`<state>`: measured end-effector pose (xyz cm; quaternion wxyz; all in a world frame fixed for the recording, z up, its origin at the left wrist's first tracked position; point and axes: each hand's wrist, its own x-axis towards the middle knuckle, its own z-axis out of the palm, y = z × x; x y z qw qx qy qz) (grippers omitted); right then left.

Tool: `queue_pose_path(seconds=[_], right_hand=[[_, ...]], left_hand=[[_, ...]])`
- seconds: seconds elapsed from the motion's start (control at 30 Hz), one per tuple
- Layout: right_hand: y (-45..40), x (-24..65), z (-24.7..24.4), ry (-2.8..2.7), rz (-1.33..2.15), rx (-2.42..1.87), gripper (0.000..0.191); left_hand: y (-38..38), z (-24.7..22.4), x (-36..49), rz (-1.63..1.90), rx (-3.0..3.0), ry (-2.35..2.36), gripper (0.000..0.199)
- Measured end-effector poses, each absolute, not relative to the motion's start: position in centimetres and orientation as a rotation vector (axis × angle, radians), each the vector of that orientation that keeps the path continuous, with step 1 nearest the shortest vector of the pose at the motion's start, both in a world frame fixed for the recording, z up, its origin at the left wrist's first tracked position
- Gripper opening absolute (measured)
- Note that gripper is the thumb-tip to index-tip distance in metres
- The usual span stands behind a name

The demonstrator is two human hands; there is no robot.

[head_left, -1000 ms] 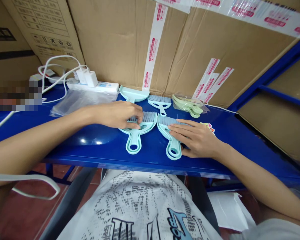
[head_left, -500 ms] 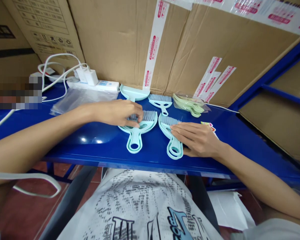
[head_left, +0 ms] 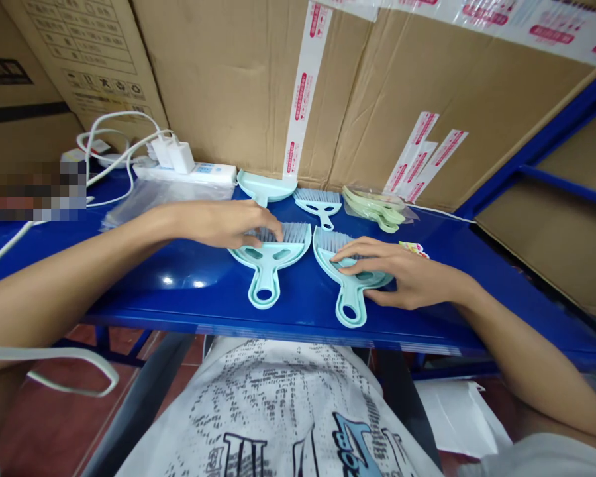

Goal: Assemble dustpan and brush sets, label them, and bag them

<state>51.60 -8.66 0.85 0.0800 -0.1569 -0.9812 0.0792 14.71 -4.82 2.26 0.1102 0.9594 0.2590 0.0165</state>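
Note:
On the blue table, a mint-green hand brush (head_left: 281,250) lies nested in a matching dustpan (head_left: 263,302), handle towards me. My left hand (head_left: 228,224) rests over its upper left edge, thumb and fingers apart, touching the bristles and rim. To the right is a second mint brush (head_left: 351,273) lying in its dustpan (head_left: 356,322), their handles lined up. My right hand (head_left: 402,273) spans this pair, fingertips on the brush top and thumb at the near right side. Part of the right pair is hidden under that hand.
Behind stand a mint dustpan (head_left: 267,188) and a loose brush (head_left: 320,205). A bagged green set (head_left: 375,207) and a colourful card (head_left: 414,249) lie right. Clear plastic bags (head_left: 163,195), a power strip (head_left: 213,172) and white cables (head_left: 129,159) are left. Cardboard (head_left: 238,86) backs the table.
The right brush has shifted into line with its dustpan, and the pair has turned slightly. My right fingers have spread. My left fingers have loosened and moved a little left on the left pair.

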Motion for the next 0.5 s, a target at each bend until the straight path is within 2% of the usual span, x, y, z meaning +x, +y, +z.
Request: queue_pose_path(seconds=[0.13, 0.3, 0.4, 0.5], right_hand=[[-8.6, 52.5, 2.1, -2.942, 0.457, -0.56, 0.047], [-8.1, 53.1, 2.9, -2.903, 0.663, -0.518, 0.023], [-7.2, 53.0, 2.4, -2.782, 0.519, -0.622, 0.022], [-5.9, 52.4, 1.0, -2.613, 0.249, -0.739, 0.027]], left_hand=[[-4.7, 2.6, 14.5, 0.045, 2.785, 0.723, 0.026], [-4.8, 2.8, 14.9, 0.068, 2.741, 0.7, 0.022], [-4.8, 2.6, 15.2, 0.175, 2.79, 0.743, 0.021], [-4.3, 2.2, 15.2, 0.336, 2.961, 1.05, 0.021]])
